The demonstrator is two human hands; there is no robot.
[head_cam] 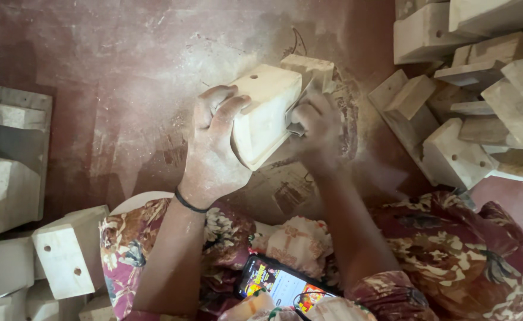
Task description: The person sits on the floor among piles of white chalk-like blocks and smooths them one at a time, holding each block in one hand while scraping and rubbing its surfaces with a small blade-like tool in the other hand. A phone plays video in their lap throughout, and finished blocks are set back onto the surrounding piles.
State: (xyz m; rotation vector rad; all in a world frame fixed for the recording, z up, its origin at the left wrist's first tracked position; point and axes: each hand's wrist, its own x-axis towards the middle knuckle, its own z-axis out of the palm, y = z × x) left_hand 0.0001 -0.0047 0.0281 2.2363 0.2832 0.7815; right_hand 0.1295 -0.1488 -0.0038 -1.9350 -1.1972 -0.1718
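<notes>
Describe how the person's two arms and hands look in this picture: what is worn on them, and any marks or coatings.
Both forearms are bare. The left hand has a thin dark band round its wrist and is dusted with pale powder. The right hand is dusty too and shows blurred. A floral-patterned sleeve edges the right arm near the elbow. No gloves or rings show.
</notes>
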